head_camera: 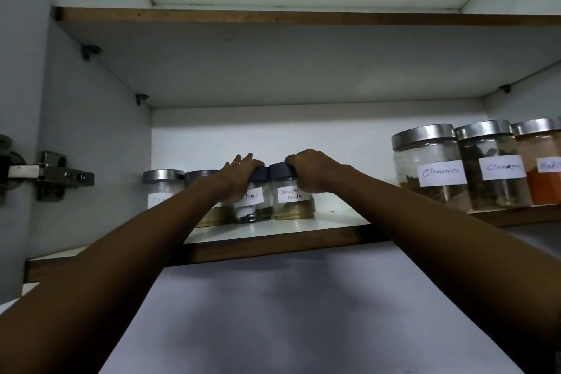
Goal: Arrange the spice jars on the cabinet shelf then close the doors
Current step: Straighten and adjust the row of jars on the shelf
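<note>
Both my arms reach up onto the cabinet shelf (328,226). My left hand (239,174) grips the dark lid of a small pepper jar (253,205). Right beside it stands a small jar labelled coriander powder (293,200), with my right hand (315,171) closed around its right side and lid. Left of the pepper jar, partly hidden by my left forearm, stand two steel-lidded jars: one with a yellowish powder (209,212) and one at the far left (161,188). The two held jars touch or nearly touch.
At the shelf's right end stand three tall steel-lidded jars: two marked cinnamon (431,167) (493,165) and one with red powder (543,161). An upper shelf (273,18) hangs overhead. A metal door hinge (48,174) sticks out of the left cabinet wall.
</note>
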Action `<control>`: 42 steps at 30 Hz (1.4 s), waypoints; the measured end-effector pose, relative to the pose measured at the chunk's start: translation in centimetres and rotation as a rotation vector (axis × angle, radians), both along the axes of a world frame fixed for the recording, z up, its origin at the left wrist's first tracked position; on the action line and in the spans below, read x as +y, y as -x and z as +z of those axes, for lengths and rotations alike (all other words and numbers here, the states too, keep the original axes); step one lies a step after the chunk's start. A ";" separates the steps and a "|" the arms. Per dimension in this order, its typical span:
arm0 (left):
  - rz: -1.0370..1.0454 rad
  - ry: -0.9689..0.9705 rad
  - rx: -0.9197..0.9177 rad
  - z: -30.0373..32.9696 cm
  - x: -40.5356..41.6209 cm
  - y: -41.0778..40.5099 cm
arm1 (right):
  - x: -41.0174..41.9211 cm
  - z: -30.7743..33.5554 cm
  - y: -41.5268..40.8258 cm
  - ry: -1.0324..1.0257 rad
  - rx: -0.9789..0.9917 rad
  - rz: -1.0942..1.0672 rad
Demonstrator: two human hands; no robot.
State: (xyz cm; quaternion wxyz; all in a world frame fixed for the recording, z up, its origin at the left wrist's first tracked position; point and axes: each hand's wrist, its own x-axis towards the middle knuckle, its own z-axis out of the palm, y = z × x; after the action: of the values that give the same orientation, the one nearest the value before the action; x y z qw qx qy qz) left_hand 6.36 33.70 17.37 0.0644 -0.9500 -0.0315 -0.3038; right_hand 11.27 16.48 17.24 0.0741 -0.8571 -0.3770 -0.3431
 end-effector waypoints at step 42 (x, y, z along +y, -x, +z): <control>-0.463 -0.125 -0.203 3.9 -20.2 6.4 | -21.9 5.7 7.4 -0.058 -0.246 -0.183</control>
State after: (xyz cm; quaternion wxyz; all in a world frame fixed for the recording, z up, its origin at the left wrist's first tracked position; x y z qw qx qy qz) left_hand -0.01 13.55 21.31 0.0484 -0.8907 0.1992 -0.4058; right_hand 3.87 -5.46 22.91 0.0203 -0.8368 -0.2935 -0.4617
